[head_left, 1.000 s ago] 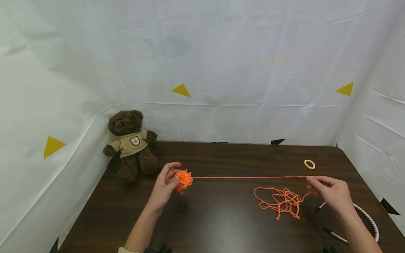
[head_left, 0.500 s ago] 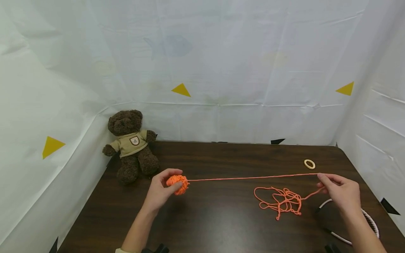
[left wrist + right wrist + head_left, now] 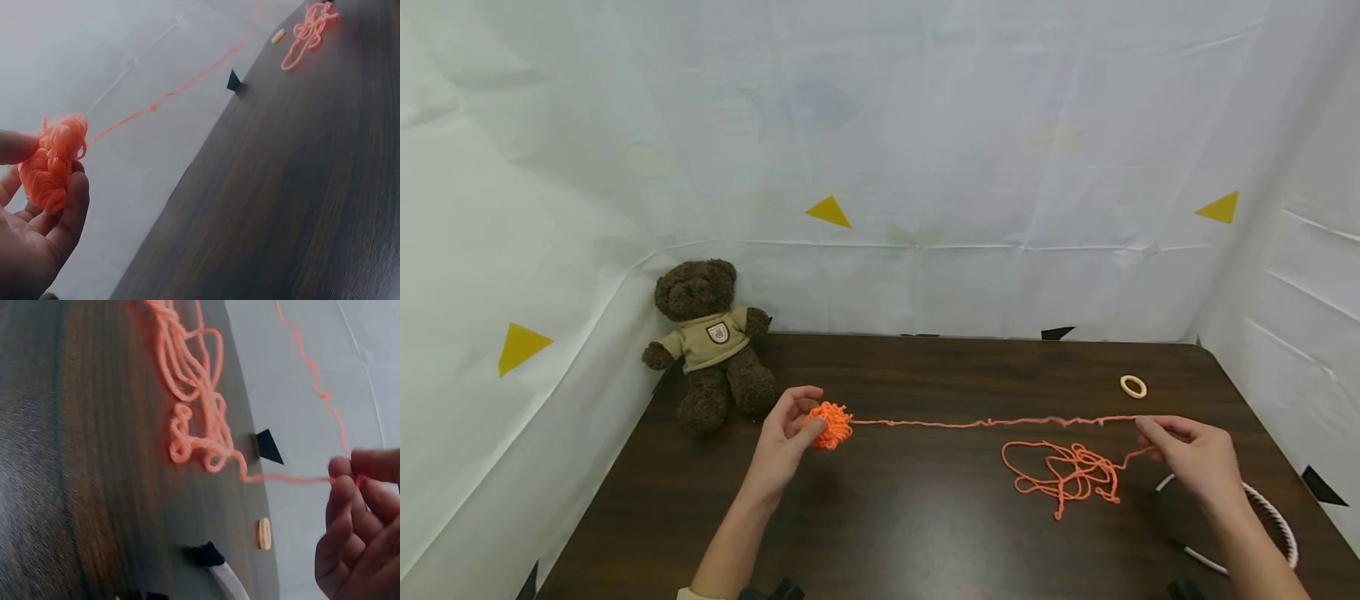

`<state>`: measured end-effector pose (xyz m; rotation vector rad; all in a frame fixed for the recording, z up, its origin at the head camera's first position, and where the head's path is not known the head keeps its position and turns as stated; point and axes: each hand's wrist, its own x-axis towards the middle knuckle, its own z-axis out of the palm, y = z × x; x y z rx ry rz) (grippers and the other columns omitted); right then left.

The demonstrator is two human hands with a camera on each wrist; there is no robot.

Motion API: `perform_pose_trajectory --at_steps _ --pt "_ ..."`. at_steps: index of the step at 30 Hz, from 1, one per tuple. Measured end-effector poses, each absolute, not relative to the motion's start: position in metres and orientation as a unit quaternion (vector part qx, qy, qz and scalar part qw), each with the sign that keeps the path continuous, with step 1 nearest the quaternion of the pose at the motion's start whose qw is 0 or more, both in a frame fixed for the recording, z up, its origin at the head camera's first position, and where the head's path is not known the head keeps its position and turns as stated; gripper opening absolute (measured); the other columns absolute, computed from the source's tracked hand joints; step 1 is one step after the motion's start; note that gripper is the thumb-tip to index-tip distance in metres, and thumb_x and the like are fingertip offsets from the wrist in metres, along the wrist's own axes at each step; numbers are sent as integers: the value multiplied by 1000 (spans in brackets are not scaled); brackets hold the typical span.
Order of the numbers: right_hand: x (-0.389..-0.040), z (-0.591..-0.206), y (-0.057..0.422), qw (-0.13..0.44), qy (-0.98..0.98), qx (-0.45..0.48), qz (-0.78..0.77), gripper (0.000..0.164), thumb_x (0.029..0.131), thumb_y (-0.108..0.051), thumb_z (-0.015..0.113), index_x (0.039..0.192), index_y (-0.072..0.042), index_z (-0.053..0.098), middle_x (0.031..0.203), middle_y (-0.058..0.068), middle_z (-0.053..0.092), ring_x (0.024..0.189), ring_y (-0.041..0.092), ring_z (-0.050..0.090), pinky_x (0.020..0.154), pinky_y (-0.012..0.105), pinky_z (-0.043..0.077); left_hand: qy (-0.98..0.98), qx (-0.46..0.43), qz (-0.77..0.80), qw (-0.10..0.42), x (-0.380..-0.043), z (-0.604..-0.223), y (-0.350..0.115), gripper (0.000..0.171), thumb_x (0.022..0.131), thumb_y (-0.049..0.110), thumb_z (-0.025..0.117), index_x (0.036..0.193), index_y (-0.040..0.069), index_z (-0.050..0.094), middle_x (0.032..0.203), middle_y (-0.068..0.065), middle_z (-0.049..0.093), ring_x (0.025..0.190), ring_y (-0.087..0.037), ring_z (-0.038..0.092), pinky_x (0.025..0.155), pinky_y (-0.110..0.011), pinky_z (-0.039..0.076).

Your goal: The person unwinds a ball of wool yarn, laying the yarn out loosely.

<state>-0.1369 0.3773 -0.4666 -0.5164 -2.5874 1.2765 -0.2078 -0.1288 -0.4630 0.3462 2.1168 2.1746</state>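
An orange ball of yarn (image 3: 831,427) is held between the thumb and fingers of my left hand (image 3: 784,442), raised over the left part of the table. From the ball, a strand (image 3: 940,425) with small kinks runs across to my right hand (image 3: 1197,458), whose thumb and fingertips pinch it. Beyond that pinch the yarn drops to a loose tangle (image 3: 1067,473) lying on the table. In the left wrist view the wound loops of the ball (image 3: 57,162) show between thumb and fingers. The right wrist view shows the pinching fingertips (image 3: 344,472).
A brown teddy bear (image 3: 718,342) in a tan shirt sits at the table's back left. A small pale ring (image 3: 1132,387) lies at the back right. Partly behind the right forearm is a curved white braided band (image 3: 1273,518). White sheeting (image 3: 925,150) surrounds the dark table (image 3: 910,533).
The strand was taut and is now slacker and kinked. My right hand moved outward, then back left. The left hand turned the ball, dipping and rising again.
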Motion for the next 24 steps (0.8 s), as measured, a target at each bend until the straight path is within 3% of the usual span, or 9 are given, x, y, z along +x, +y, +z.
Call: perform_pose_trajectory --at_steps 5,11,16,24 --pt "-140 -469 366 55 -920 -90 378 43 96 -35 64 111 5 71 89 13 73 69 18 66 57 30 50 695 149 700 71 -206 -462 -120 31 97 7 62 126 5 55 116 -17 54 87 -20 61 73 -29 55" --pt "-144 -475 358 -9 -953 -31 302 36 93 -35 68 107 -3 75 93 9 71 73 17 60 59 35 45 707 171 682 80 -204 -460 -114 29 96 12 64 124 6 58 121 -16 57 92 -23 62 74 -28 55" --pt "-144 -481 355 -40 -962 -15 271 36 89 -34 73 110 -5 73 96 7 69 66 15 52 56 33 41 710 176 677 85 -202 -458 -111 29 95 12 66 123 7 59 123 -16 57 92 -24 62 73 -28 55" --pt "-146 -476 329 22 -964 -1 266 27 88 -21 74 111 -7 72 93 2 61 68 13 51 55 32 40 717 184 667 80 -202 -457 -107 29 95 13 67 122 8 60 125 -16 57 97 -27 61 74 -28 54"
